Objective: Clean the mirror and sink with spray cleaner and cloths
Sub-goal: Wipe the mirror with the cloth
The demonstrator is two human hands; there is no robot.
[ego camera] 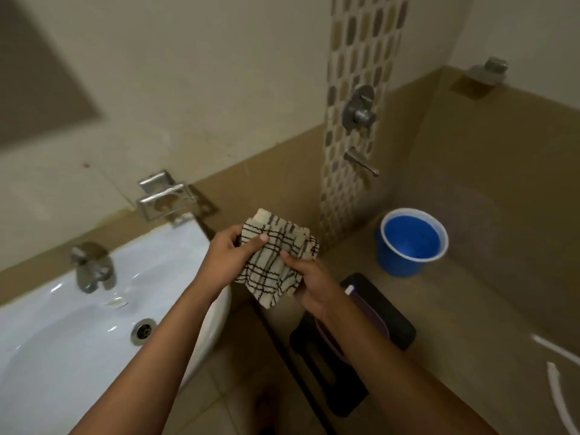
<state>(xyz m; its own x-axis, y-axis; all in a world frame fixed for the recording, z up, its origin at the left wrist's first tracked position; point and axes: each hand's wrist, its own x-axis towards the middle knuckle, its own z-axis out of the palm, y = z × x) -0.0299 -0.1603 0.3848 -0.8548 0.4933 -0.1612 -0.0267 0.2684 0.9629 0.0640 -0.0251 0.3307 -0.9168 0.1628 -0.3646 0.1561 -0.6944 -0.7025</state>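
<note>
Head view shows the left hand (227, 257) and right hand (309, 282) both gripping one cream cloth with dark checks (276, 260). They hold it just beside the white sink (94, 296). A blue bucket (411, 241) sits nearby.

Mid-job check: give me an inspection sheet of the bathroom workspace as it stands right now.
Surface: white sink with tap and drain; basin looks bare.
Job's things: checked cloth held beside the sink; spray cleaner not seen; mirror not clearly seen.
Clutter: blue bucket and black stool on the floor.
Hands: left hand and right hand both grip the cloth.
Cables: nothing seen.
Surroundings: tiled walls, shower valve, soap holder.
</note>
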